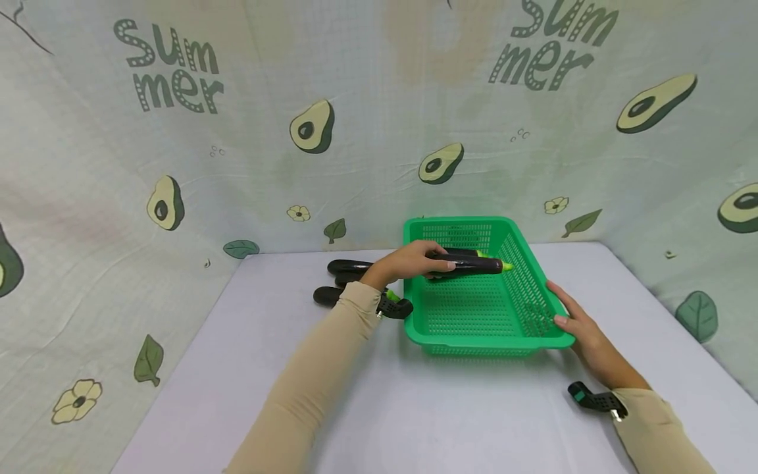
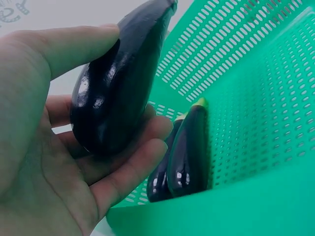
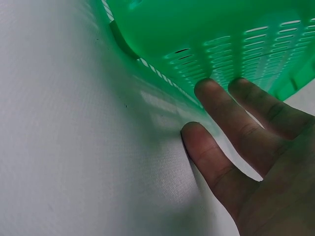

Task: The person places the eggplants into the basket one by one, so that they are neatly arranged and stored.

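Note:
A dark purple eggplant [image 1: 476,264] with a light green stem end is gripped by my left hand [image 1: 411,261] above the left part of a green plastic basket [image 1: 480,343]. In the left wrist view, thumb and fingers lie on opposite sides of this eggplant [image 2: 118,78]. Two more eggplants [image 2: 189,152] lie side by side inside the basket. My right hand [image 1: 586,336] holds the basket's front right corner, thumb on the rim. Its fingers [image 3: 231,113] reach along the outer wall in the right wrist view.
Left of the basket, several eggplants [image 1: 349,266] lie on the white tabletop [image 1: 284,368], partly hidden by my left wrist. A cloth backdrop [image 1: 367,99] printed with avocados and leaves rises behind the table. Each wrist wears a black band [image 1: 598,400].

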Action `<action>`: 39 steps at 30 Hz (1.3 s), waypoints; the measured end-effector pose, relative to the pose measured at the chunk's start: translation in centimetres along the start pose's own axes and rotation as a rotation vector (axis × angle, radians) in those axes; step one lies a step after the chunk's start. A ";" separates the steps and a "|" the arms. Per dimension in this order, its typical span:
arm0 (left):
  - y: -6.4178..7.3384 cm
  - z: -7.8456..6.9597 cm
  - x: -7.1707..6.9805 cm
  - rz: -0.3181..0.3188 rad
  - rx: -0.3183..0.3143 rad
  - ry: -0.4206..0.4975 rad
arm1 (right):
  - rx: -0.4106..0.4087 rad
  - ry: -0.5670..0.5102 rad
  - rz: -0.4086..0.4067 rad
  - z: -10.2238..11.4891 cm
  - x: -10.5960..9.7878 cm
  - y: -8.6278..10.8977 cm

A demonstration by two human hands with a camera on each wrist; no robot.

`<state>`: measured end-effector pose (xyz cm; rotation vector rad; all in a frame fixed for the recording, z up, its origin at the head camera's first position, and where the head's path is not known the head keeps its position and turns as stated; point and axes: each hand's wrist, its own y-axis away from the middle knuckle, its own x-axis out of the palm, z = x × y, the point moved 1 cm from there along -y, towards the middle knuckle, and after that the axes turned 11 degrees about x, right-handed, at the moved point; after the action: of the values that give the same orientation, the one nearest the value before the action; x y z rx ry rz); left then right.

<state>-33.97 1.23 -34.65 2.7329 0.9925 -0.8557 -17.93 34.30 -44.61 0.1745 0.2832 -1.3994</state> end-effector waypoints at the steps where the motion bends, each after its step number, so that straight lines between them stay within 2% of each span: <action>1: 0.0 0.0 0.1 0.001 -0.004 -0.003 | 0.002 0.000 0.002 0.0 0.0 0.0; 16: -0.5 1.0 0.5 -0.026 -0.030 0.008 | 0.055 0.023 0.006 0.0 0.0 0.0; 30: -1.0 0.7 0.5 -0.048 -0.046 0.010 | 0.015 0.021 0.012 -0.1 -0.2 0.1; 39: -1.3 0.6 0.7 -0.103 -0.057 0.040 | 0.019 0.009 0.016 0.0 -0.1 0.1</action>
<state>-34.57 2.46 -35.45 2.6811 1.1564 -0.7779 -17.89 34.46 -44.62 0.1984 0.2759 -1.3859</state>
